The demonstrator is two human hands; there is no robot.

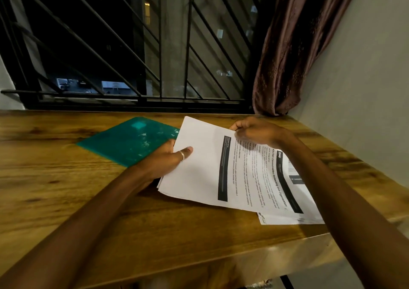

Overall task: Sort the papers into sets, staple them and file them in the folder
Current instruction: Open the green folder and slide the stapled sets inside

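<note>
A stack of printed white papers [205,171] is held just above the wooden table [66,189], turned sideways so the text runs toward me. My left hand [168,158] grips the stack's left edge, thumb with a ring on top. My right hand [254,131] pinches the far right corner of the top sheet. More printed sheets [294,219] lie on the table under the stack's right end. A teal plastic folder [130,142] lies flat on the table to the left, partly behind my left hand. No stapler is in view.
The table runs to a barred window [132,45] at the back and a pale wall [365,100] on the right. A brown curtain [294,45] hangs in the back right corner. The table's front edge [265,253] is near me.
</note>
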